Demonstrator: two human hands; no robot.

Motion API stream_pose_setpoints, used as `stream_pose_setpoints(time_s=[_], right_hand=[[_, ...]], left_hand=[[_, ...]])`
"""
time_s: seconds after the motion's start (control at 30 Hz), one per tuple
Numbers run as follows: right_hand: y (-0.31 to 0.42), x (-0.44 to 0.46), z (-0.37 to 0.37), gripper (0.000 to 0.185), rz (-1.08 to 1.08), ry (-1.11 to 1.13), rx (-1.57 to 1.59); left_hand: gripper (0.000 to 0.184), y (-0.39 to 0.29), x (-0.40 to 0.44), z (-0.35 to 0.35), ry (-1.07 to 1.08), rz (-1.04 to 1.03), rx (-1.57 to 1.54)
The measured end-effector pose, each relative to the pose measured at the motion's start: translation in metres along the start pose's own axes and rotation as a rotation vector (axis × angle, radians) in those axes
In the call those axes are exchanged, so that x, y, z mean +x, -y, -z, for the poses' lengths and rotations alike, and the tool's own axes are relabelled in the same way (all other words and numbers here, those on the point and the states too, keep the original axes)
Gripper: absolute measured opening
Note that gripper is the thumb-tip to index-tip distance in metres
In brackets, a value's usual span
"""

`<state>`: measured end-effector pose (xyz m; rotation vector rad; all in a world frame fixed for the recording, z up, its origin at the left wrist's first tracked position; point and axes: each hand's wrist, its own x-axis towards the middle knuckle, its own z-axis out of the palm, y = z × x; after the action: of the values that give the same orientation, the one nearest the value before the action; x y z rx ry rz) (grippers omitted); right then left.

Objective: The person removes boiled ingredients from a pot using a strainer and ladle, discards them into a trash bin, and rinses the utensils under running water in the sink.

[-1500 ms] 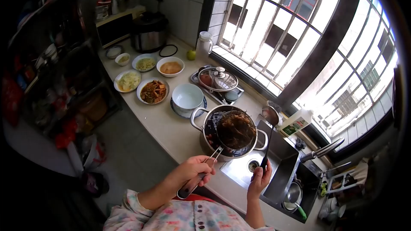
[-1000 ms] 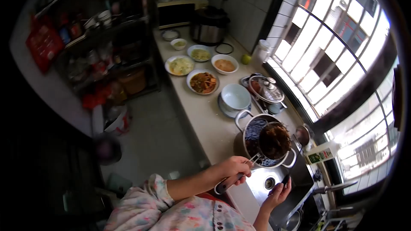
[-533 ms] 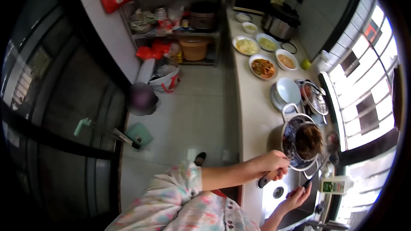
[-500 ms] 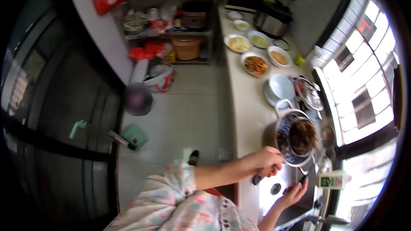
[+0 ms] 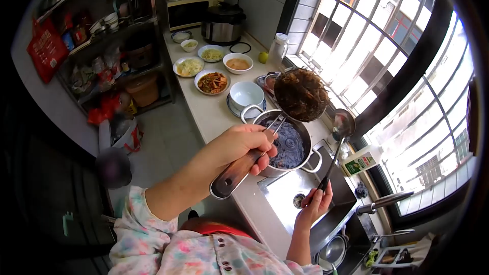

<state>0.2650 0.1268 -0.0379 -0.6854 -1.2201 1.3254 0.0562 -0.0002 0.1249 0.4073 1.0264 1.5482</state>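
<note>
Left hand [image 5: 249,147] closed around the brown handle of a strainer [image 5: 235,174]. Its load of brown stringy solids [image 5: 301,94] is raised above the far side of the pot [image 5: 304,136], which contains dark liquid [image 5: 288,148]. Right hand [image 5: 317,202] grips a ladle [image 5: 344,123], right of the pot. White bowl [image 5: 247,93] noted left of the pot; sink [image 5: 277,189] on its near right.

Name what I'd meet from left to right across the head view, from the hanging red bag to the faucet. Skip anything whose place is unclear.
Red bag, brown tub, plate of pale food, pale bowl, two-handled metal pot, ladle's bowl, faucet.
</note>
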Motion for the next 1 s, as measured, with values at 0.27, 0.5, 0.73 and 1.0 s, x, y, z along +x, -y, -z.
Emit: stream_pose_setpoints(time_s=[0.27, 0.5, 0.73, 1.0], right_hand=[[-0.019, -0.022, 0.023, 0.035, -0.119, 0.015, -0.066], [-0.011, -0.019, 0.024, 0.034, -0.188, -0.007, -0.022], [-0.007, -0.018, 0.027, 0.033, -0.462, 0.035, 0.112], [0.022, 0.003, 0.025, 0.053, -0.843, 0.211, 0.213]], left_hand=[[0.029, 0.072, 0.024, 0.040, -0.056, 0.156, -0.059], [0.033, 0.027, 0.015, 0.013, 0.039, 0.052, 0.033], [0.032, 0.037, 0.027, 0.016, 0.009, 0.115, 0.050], [0.034, 0.031, 0.035, 0.011, 0.015, 0.134, 0.070]])
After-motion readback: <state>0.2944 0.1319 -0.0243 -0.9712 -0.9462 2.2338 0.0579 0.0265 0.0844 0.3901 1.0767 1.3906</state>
